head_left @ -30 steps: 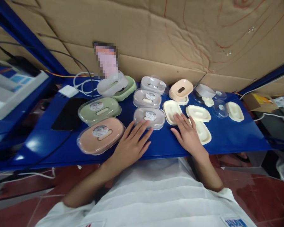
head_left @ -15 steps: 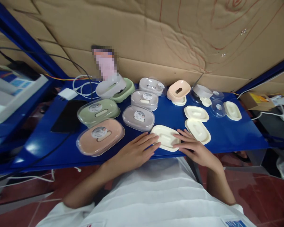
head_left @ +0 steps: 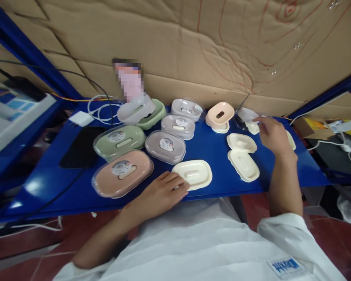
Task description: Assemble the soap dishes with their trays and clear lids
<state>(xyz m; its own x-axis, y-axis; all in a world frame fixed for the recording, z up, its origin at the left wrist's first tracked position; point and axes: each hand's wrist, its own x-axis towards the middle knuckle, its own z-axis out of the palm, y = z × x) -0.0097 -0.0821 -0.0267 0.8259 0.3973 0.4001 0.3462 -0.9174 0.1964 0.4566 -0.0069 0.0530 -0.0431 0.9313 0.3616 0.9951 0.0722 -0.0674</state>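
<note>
With fingers of the left hand (head_left: 163,192) loosely bent, touching but apparently not clasping, best to steady lightly the cream tray (head_left: 197,174), lower centre, by its left rim; with right hand (head_left: 273,136) half-curled, cannot tell whether gripping, best to work gently beside the grey dish (head_left: 246,113), right of centre.

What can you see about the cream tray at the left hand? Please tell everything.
The cream tray is an oval with a rim and a long rounded form in its middle. It looks like smooth plastic. It lies flat near the front edge of the blue table. The left hand covers part of its near left edge, apparently touching it.
</note>
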